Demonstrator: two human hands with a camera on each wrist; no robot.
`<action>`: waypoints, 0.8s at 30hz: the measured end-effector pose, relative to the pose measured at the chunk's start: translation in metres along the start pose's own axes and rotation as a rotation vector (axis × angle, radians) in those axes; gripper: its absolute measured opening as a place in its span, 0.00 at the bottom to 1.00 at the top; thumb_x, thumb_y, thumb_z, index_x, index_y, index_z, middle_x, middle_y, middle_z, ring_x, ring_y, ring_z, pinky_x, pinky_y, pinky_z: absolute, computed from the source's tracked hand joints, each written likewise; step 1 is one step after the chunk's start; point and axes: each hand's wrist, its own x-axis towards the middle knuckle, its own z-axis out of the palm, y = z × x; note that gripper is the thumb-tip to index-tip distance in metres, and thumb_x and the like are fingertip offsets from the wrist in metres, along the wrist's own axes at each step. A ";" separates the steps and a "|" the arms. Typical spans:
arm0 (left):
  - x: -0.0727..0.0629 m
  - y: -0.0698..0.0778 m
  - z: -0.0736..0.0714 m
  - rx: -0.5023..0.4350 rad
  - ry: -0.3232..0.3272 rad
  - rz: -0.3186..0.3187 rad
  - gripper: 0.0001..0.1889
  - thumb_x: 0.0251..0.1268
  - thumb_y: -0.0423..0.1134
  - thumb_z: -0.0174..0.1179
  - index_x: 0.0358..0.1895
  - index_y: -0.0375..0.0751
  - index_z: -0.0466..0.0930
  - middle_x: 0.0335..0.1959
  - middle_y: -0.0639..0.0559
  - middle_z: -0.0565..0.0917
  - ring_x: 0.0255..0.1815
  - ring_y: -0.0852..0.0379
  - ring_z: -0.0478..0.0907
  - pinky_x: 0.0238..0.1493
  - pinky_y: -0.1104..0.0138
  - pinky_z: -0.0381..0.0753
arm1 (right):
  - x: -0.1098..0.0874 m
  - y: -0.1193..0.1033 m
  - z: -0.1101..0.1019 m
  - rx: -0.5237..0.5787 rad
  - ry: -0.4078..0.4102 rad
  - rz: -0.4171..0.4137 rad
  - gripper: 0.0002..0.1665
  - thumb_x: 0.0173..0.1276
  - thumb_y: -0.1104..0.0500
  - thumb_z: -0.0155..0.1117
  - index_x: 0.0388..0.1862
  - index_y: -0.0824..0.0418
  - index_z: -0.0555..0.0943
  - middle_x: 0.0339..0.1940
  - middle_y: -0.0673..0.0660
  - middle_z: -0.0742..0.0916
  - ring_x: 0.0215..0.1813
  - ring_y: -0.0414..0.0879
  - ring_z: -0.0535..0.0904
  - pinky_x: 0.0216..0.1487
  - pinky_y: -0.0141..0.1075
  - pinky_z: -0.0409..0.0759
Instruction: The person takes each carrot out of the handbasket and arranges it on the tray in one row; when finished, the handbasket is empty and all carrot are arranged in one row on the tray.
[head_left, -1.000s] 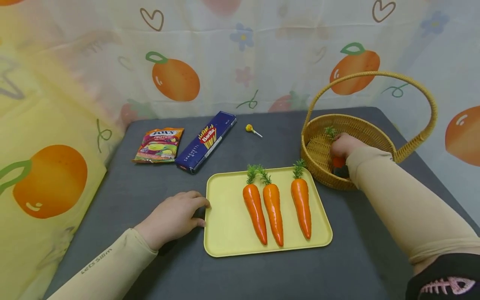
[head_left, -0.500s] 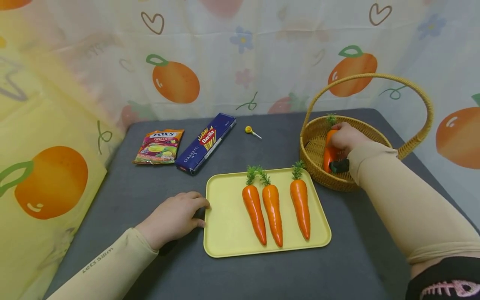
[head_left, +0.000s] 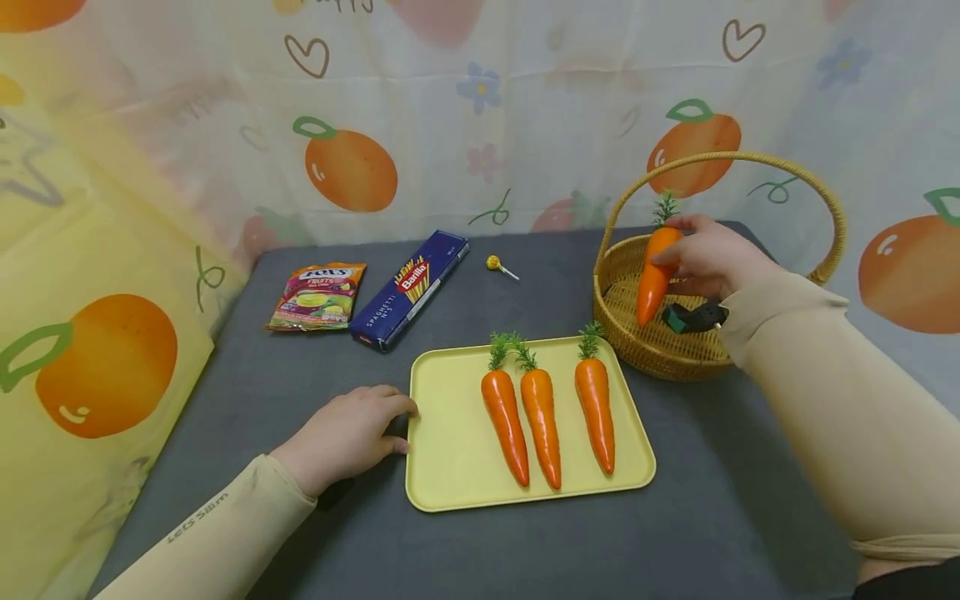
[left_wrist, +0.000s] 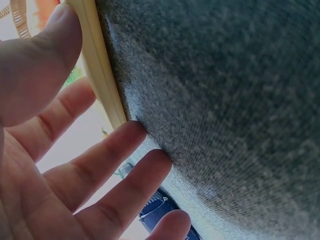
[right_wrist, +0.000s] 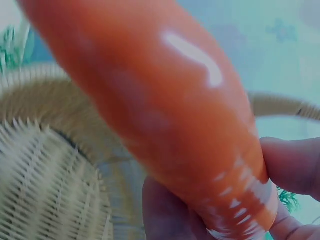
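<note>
Above the wicker basket (head_left: 637,354), my right hand (head_left: 712,250) pinches an orange carrot (head_left: 654,275) near its leafy top, tip pointing down. The carrot's shiny body fills much of the right wrist view, with fingertips (right_wrist: 292,162) against its thick end. My left hand (head_left: 348,437) rests at the left edge of the yellow tray (head_left: 446,433). Its thumb (left_wrist: 60,35) and forefinger touch the tray's rim in the left wrist view, the other fingers loosely extended over the grey cloth. Three more carrots lie on the tray: a left one (head_left: 506,425), a middle one (head_left: 542,425) and a right one (head_left: 596,412).
At the back left lies a Fox's candy bag (head_left: 318,297), beside a blue Barilla spaghetti box (head_left: 411,290). A yellow lollipop (head_left: 495,263) is behind the tray. The basket's tall handle (head_left: 720,157) arches over the right hand. A fruit-print curtain (head_left: 480,50) closes off the back.
My right hand has lifted the carrot up from inside the basket, turning it into view. The left hand and tray have stayed put while the head view shifted slightly.
</note>
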 end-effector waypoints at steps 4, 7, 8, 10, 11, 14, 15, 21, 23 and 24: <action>0.000 -0.001 0.001 0.003 0.009 0.007 0.19 0.65 0.47 0.82 0.56 0.49 0.90 0.51 0.52 0.88 0.53 0.48 0.86 0.57 0.46 0.88 | -0.013 -0.001 0.010 0.032 0.007 -0.019 0.50 0.88 0.61 0.55 0.94 0.53 0.36 0.77 0.63 0.65 0.57 0.49 0.75 0.57 0.37 0.87; 0.000 0.000 0.001 0.005 0.015 0.012 0.19 0.65 0.46 0.82 0.55 0.48 0.90 0.51 0.52 0.88 0.53 0.48 0.87 0.57 0.46 0.88 | -0.023 0.000 0.022 0.072 0.002 -0.035 0.49 0.88 0.62 0.56 0.93 0.53 0.38 0.78 0.63 0.64 0.63 0.52 0.75 0.66 0.45 0.84; 0.000 0.000 0.001 0.006 0.016 0.015 0.19 0.65 0.46 0.82 0.55 0.48 0.90 0.51 0.52 0.88 0.52 0.48 0.87 0.57 0.46 0.88 | -0.025 0.000 0.026 0.086 0.002 -0.037 0.49 0.88 0.63 0.56 0.92 0.53 0.39 0.79 0.63 0.64 0.65 0.53 0.75 0.69 0.48 0.83; 0.000 -0.001 0.001 0.007 0.016 0.017 0.19 0.65 0.46 0.82 0.55 0.48 0.90 0.51 0.52 0.88 0.52 0.48 0.87 0.57 0.46 0.88 | -0.029 0.000 0.035 0.114 -0.007 -0.042 0.48 0.87 0.64 0.57 0.91 0.52 0.40 0.80 0.63 0.64 0.69 0.56 0.74 0.74 0.53 0.79; 0.000 -0.001 0.001 0.007 0.015 0.017 0.19 0.65 0.46 0.82 0.56 0.48 0.90 0.51 0.52 0.88 0.52 0.48 0.87 0.57 0.47 0.88 | -0.031 0.000 0.040 0.122 -0.015 -0.048 0.47 0.87 0.65 0.57 0.91 0.53 0.41 0.80 0.63 0.63 0.70 0.57 0.73 0.74 0.54 0.78; -0.001 -0.002 0.001 0.003 0.012 0.014 0.19 0.65 0.46 0.81 0.56 0.48 0.90 0.52 0.51 0.89 0.53 0.48 0.87 0.58 0.46 0.88 | -0.035 -0.002 0.056 0.116 -0.041 -0.064 0.47 0.86 0.67 0.57 0.91 0.54 0.42 0.80 0.64 0.64 0.69 0.58 0.74 0.69 0.50 0.82; -0.001 -0.002 0.001 0.001 0.012 0.011 0.19 0.65 0.46 0.81 0.56 0.48 0.90 0.52 0.51 0.89 0.53 0.48 0.87 0.58 0.46 0.88 | -0.036 -0.003 0.061 0.115 -0.056 -0.071 0.47 0.86 0.67 0.57 0.91 0.55 0.43 0.81 0.65 0.64 0.69 0.58 0.74 0.67 0.48 0.84; -0.002 -0.002 0.002 -0.003 0.008 0.006 0.20 0.66 0.47 0.81 0.57 0.48 0.89 0.54 0.50 0.89 0.54 0.47 0.87 0.60 0.46 0.88 | -0.044 -0.010 0.094 0.120 -0.138 -0.097 0.47 0.84 0.69 0.58 0.91 0.56 0.46 0.85 0.69 0.61 0.70 0.61 0.75 0.55 0.40 0.89; -0.002 -0.002 0.002 -0.004 0.008 0.008 0.20 0.66 0.47 0.81 0.57 0.48 0.89 0.54 0.50 0.89 0.55 0.47 0.87 0.60 0.46 0.88 | -0.045 -0.012 0.106 0.129 -0.165 -0.094 0.46 0.84 0.70 0.58 0.91 0.55 0.47 0.85 0.69 0.62 0.71 0.61 0.75 0.58 0.43 0.88; -0.001 -0.002 0.002 -0.004 0.008 0.010 0.20 0.66 0.47 0.81 0.57 0.48 0.89 0.54 0.50 0.89 0.55 0.47 0.87 0.60 0.46 0.87 | -0.045 -0.013 0.112 0.133 -0.180 -0.094 0.46 0.84 0.70 0.58 0.91 0.56 0.48 0.85 0.68 0.62 0.72 0.61 0.75 0.59 0.45 0.88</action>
